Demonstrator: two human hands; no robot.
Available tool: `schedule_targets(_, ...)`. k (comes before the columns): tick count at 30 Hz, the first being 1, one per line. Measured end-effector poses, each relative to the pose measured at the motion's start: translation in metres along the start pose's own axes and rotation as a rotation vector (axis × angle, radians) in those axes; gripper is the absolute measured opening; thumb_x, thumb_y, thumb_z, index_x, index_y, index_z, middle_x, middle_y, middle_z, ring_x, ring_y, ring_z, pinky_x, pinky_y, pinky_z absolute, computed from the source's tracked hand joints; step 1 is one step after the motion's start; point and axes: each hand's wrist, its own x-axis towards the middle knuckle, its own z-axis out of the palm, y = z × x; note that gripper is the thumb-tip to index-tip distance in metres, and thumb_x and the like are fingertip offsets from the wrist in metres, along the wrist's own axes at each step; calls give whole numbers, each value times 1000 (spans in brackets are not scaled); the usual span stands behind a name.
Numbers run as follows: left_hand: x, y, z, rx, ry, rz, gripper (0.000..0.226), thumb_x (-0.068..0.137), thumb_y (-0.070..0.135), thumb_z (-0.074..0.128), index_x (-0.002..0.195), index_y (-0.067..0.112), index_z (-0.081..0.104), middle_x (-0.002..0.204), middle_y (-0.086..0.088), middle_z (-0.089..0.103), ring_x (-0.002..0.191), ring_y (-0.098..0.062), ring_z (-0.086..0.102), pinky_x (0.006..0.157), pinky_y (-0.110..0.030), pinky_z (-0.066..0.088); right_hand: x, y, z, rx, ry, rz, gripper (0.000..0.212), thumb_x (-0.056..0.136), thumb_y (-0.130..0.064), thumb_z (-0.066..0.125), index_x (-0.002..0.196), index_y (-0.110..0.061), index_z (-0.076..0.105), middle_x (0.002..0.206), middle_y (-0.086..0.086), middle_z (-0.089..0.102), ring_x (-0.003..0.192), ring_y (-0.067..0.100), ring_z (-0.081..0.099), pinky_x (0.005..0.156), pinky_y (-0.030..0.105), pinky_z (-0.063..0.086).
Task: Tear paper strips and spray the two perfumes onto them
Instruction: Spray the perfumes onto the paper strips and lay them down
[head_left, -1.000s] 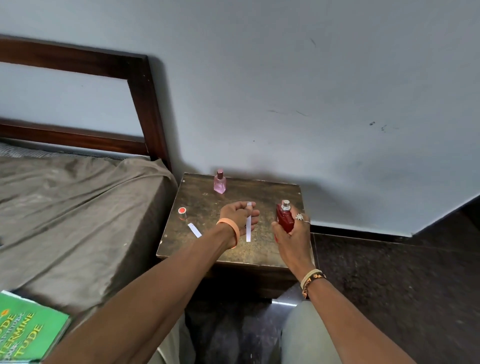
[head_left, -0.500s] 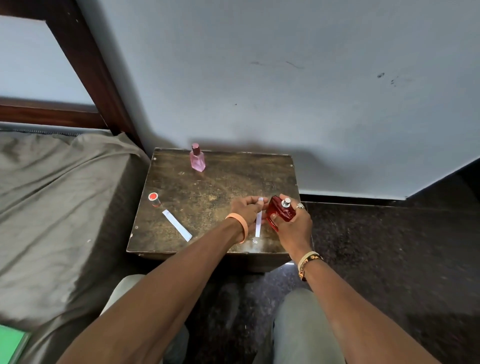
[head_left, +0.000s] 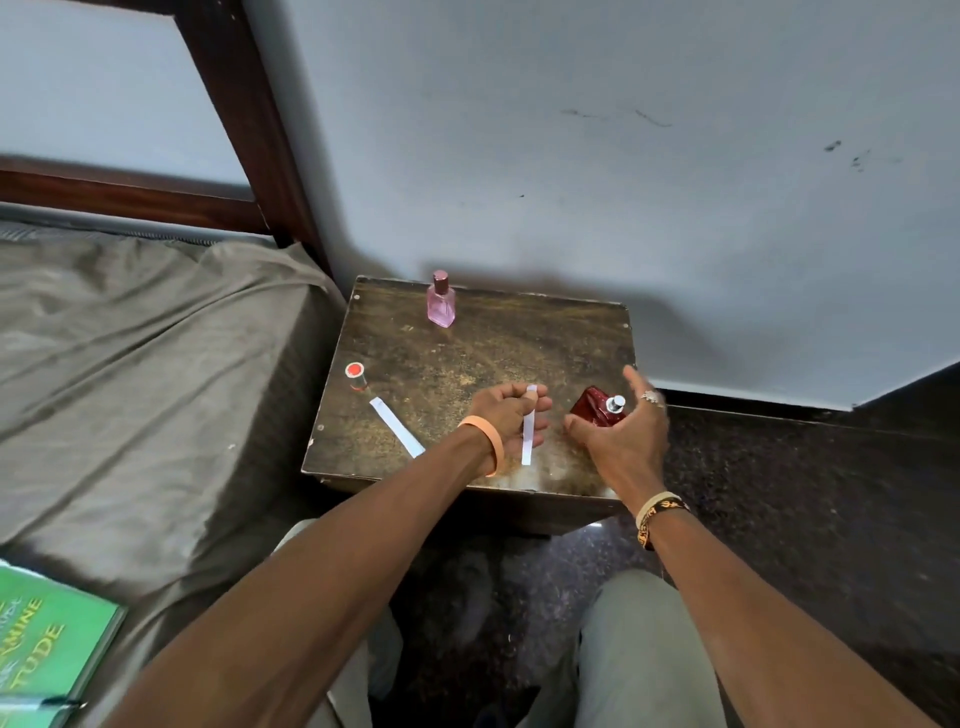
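Two strips are torn already, so that part looks done. The left hand (head_left: 511, 415) pinches one paper strip (head_left: 529, 426) btw thumb and curled fingers, and it hangs down just above the table (head_left: 467, 364). The second strip (head_left: 397, 427) lies flat near the front-left corner. The right hand (head_left: 623, 441) has its fingers spread, not clamped on anything. The red bottle (head_left: 597, 408) sits tilted right at its palm w/ the silver nozzle bare, but can't tell if skin touches glass. Its red cap (head_left: 355, 371) stands apart by the table's left edge. Can't tell if either strip is wet. The pink bottle (head_left: 441, 304) stands upright at the back, cap on, so prob that perfume isn't sprayed yet, and at least half the job is left. Re edges: the red bottle is close to the right edge, w/ dark floor (head_left: 779, 493) below, so a nudge could tip it off. The cap and the flat strip hug the left and front edges beside the bed (head_left: 130, 364). The wall (head_left: 571, 208) sits straight behind the table, so no reach room there. Best open patch is mid-table, btw the pink bottle and the hands.
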Motion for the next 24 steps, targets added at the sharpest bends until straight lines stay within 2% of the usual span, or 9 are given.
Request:
schedule_targets(3, -10, 19, -36, -45, 22, 36, 17, 98, 3, 46, 99, 8, 62, 95, -10, 68, 86, -29, 63, 74, -41, 56, -17, -24, -1, -25, 250, -237, 74, 70, -42, 79, 136, -24, 50, 142, 2, 45, 134, 22, 38, 111, 55, 26)
schedule_targets(6, -17, 44, -88, -115, 90, 108, 24, 97, -2, 41, 95, 9, 62, 96, -13, 67, 80, -29, 66, 69, -42, 58, -29, -55, 15, -40, 323, -514, 51, 80, -35, 70, 129, -21, 59, 139, 2, 48, 130, 20, 41, 108, 45, 26)
schedule_targets(8, -20, 61, -129, -184, 185, 149, 24, 97, -2, 39, 94, 10, 60, 93, -12, 67, 75, -27, 66, 62, -38, 59, -35, -77, 39, -36, 216, -618, 41, 85, -25, 67, 125, -19, 63, 132, 2, 53, 122, 17, 48, 105, 39, 27)
schedule_targets(10, -21, 72, -169, -226, 278, 164, 22, 100, 4, 37, 96, 13, 57, 98, -11, 65, 78, -25, 65, 66, -38, 58, -38, -94, 68, -6, 39, -640, 37, 86, -17, 66, 123, -16, 64, 122, 4, 59, 112, 19, 55, 101, 39, 37)
schedule_targets(12, -21, 74, -204, -258, 355, 150, 19, 101, 10, 36, 104, 13, 55, 110, -12, 63, 86, -26, 65, 75, -39, 57, -40, -108, 99, -25, -188, -590, 36, 88, -16, 64, 124, -17, 63, 118, 4, 64, 105, 19, 60, 94, 43, 49)
schedule_targets(15, -17, 68, -235, -295, 408, 104, 26, 102, 15, 37, 123, 11, 52, 127, -15, 58, 110, -32, 60, 88, -42, 51, -41, -125, 142, -122, -527, -449, 42, 89, -16, 66, 131, -15, 61, 125, 6, 65, 105, 18, 63, 94, 37, 52)
schedule_targets(18, -9, 59, -241, -309, 402, 71, 29, 102, 15, 37, 125, 9, 52, 129, -16, 57, 109, -32, 59, 91, -42, 50, -39, -131, 179, -249, -588, -460, 49, 85, -15, 69, 133, -13, 59, 129, 9, 63, 114, 24, 62, 98, 39, 49)
schedule_targets(21, 2, 55, -235, -274, 373, 65, 23, 101, 13, 38, 114, 10, 56, 127, -17, 60, 104, -31, 61, 96, -44, 50, -35, -131, 203, -289, -589, -455, 51, 85, -11, 70, 133, -11, 57, 130, 11, 62, 116, 28, 60, 99, 40, 48)
schedule_targets(24, 12, 55, -229, -249, 349, 72, 21, 101, 11, 40, 107, 11, 60, 122, -17, 63, 103, -30, 63, 95, -42, 50, -31, -132, 214, -318, -587, -481, 49, 88, -8, 67, 135, -11, 56, 126, 11, 64, 116, 27, 60, 97, 35, 48)
